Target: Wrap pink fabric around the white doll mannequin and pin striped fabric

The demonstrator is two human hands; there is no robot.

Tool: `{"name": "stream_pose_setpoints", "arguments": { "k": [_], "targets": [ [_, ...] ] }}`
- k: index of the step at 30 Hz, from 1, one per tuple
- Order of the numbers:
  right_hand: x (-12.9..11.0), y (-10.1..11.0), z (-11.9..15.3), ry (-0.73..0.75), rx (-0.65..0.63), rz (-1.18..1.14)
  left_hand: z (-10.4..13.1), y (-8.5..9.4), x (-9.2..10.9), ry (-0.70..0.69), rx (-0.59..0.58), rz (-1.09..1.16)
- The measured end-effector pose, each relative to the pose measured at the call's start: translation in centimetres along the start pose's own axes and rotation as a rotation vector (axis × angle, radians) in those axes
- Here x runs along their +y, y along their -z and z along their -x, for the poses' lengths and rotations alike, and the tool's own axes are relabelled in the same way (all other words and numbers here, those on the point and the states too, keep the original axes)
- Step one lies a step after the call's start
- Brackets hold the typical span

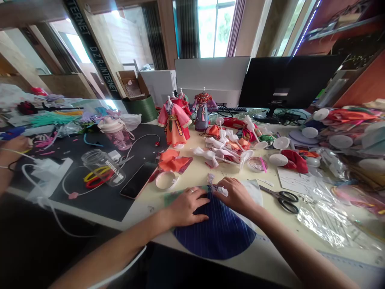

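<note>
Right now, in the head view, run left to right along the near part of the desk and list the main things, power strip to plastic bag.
Power strip → jar → phone → left hand → right hand → black scissors → plastic bag.

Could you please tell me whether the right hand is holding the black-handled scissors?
No, the black-handled scissors lie on the table, apart from the right hand.
</note>
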State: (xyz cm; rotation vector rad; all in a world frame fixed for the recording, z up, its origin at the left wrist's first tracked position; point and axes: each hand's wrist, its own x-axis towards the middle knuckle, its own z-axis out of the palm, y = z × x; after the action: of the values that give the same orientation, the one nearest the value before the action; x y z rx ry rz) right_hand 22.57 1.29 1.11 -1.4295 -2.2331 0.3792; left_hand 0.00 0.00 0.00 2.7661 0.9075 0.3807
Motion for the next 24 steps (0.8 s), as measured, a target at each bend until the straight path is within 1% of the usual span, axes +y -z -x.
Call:
{"name": "stream_pose_setpoints", "arguments": {
  "k": [2,4,6,8,10,12,14,16,18,20,22,24],
  "targets": [
    [-0.4,-0.8,-0.6,-0.015,0.016,-0.064,-0.2,-0.5,-0.2,0.000,-0.025,-0.004],
    [-0.3,-1.2,-0.9,-0.040,0.039,-0.115,-0.1,-1.0,-0.4,0.001,-0.006,0.012],
    [0.2,-1.2,-1.2,-0.083,0.069,-0.169,0.1,-1.3,-0.6,0.001,0.021,0.034],
    [0.9,-0.6,-1.4,-0.129,0.103,-0.233,0.3,-1.4,-0.6,0.005,0.038,0.070],
    [1.4,0.3,-1.5,-0.158,0.134,-0.292,0.3,-1.2,-0.7,0.021,0.069,0.156],
    [1.4,1.3,-1.5,-0.174,0.145,-0.387,0.2,-0.7,-0.7,0.077,0.176,0.277],
    [0.7,2.2,-1.5,-0.186,0.121,-0.507,-0.2,0.0,-0.5,0.190,0.329,0.387],
    [-0.7,2.9,-1.3,-0.179,0.066,-0.602,-0.9,0.8,-0.2,0.304,0.428,0.491],
    [-2.3,3.4,-1.1,-0.141,0.010,-0.640,-1.6,1.5,0.2,0.370,0.432,0.630],
    [-3.8,3.6,-0.9,-0.098,-0.011,-0.664,-2.3,2.1,0.6,0.413,0.415,0.792],
    [-4.6,3.6,-0.8,-0.082,0.011,-0.689,-2.7,2.5,0.9,0.446,0.408,0.918],
    [-4.9,3.5,-0.9,-0.096,0.049,-0.729,-2.8,3.0,0.9,0.463,0.400,0.998]
  ]
}}
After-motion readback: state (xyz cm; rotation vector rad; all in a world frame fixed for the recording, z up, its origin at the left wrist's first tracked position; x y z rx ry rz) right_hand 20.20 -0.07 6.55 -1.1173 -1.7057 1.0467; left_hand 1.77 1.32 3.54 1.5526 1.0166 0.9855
